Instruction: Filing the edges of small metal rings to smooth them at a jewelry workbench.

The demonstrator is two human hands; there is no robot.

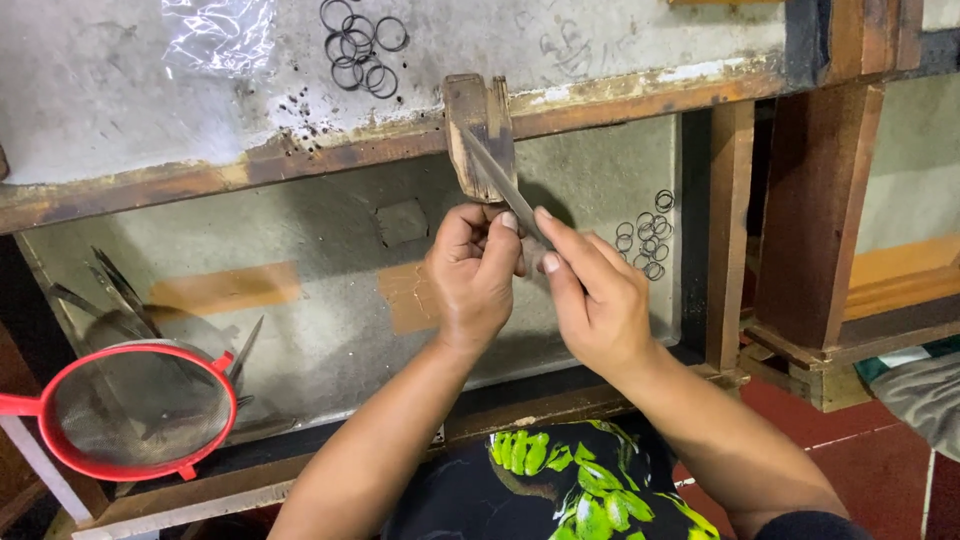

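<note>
I see my left hand (470,275) clenched around something too small to make out, pressed under the wooden peg (480,135) that juts from the bench edge (200,180). My right hand (595,300) pinches one flat metal file (505,190), which slants up across the peg. I count two clusters of small wire rings: one on the benchtop (360,45), one in the tray (648,235) just right of my hands. One red sieve (140,410) sits far left, leaving open room between.

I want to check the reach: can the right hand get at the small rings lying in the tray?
Probably yes: the right hand is near the rings, with nothing between them, but it holds a file.
</note>
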